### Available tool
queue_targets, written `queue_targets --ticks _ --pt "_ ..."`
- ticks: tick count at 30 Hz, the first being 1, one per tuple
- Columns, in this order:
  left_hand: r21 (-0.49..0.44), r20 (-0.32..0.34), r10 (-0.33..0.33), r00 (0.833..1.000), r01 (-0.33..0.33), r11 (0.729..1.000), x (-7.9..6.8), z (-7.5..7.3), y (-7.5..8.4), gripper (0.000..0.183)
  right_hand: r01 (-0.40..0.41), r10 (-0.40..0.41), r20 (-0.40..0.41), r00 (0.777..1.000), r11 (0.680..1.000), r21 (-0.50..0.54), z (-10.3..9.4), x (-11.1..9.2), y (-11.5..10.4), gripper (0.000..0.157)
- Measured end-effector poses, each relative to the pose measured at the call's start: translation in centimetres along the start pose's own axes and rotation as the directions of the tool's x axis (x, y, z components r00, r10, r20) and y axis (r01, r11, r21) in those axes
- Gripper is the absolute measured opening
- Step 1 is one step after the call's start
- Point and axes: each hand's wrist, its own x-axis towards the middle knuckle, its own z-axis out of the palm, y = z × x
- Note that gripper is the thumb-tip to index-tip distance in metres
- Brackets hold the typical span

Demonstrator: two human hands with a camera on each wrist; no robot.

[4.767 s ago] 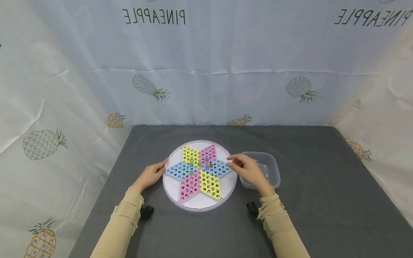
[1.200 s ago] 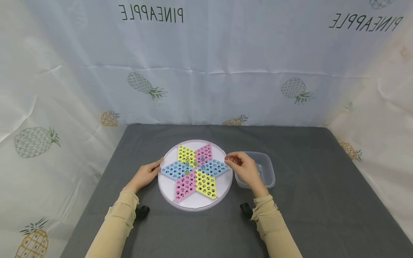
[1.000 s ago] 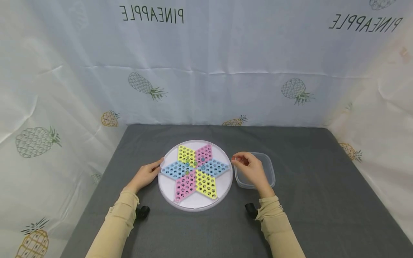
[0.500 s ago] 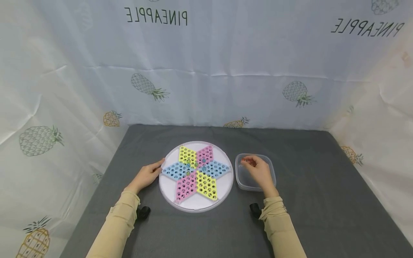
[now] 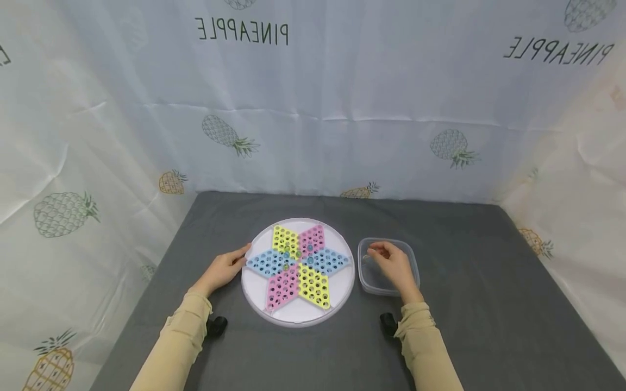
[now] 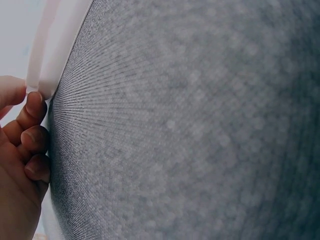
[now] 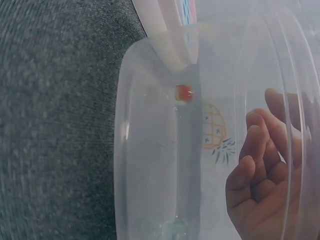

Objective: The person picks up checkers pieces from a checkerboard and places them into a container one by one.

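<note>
From the head view, I saw the left hand (image 5: 224, 270) at the left rim of the star-patterned board (image 5: 255, 286). The right hand (image 5: 395, 269) was over the clear tub (image 5: 379, 291), right of the board, whose marbles (image 5: 310, 260) sat around the star's centre.

In the left wrist view, thumb and finger pinched the board's rim.

In the right wrist view, the right fingers were loosely bent, narrowly spaced, visibly holding nothing. The red marble (image 7: 184, 93) was low on the tub's board side: below and left of the right hand, the nearer one, and round, without a long axis.
</note>
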Motion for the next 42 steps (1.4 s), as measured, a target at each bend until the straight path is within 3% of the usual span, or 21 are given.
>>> queue_targets --ticks 7,20,25,36,42 --pt "0.005 0.014 -0.023 1.0 0.023 1.0 -0.1 0.0 0.0 0.048 0.012 -0.012 -0.004 1.0 1.0 0.013 -0.1 -0.5 0.2 0.03" --pt "-0.015 -0.004 -0.003 1.0 0.003 1.0 -0.2 0.3 0.1 0.047 0.028 -0.028 0.006 1.0 0.999 0.02 -0.7 -1.5 -0.7 0.034" --pt "-0.011 -0.01 -0.032 0.999 0.032 0.999 -0.2 0.4 0.0 0.047 0.08 -0.081 0.004 0.997 0.994 0.073 -0.4 -1.7 -2.3 0.032" --pt "-0.022 -0.006 -0.032 0.999 0.032 0.999 -0.4 0.4 -0.1 0.048 0.152 -0.155 0.009 0.988 0.976 0.159 1.2 -2.3 -5.2 0.028" --pt "-0.021 -0.013 -0.016 1.0 0.016 1.0 -0.2 0.4 0.0 0.048 0.285 -0.297 0.031 0.954 0.936 0.205 2.4 -2.5 -6.4 0.026"
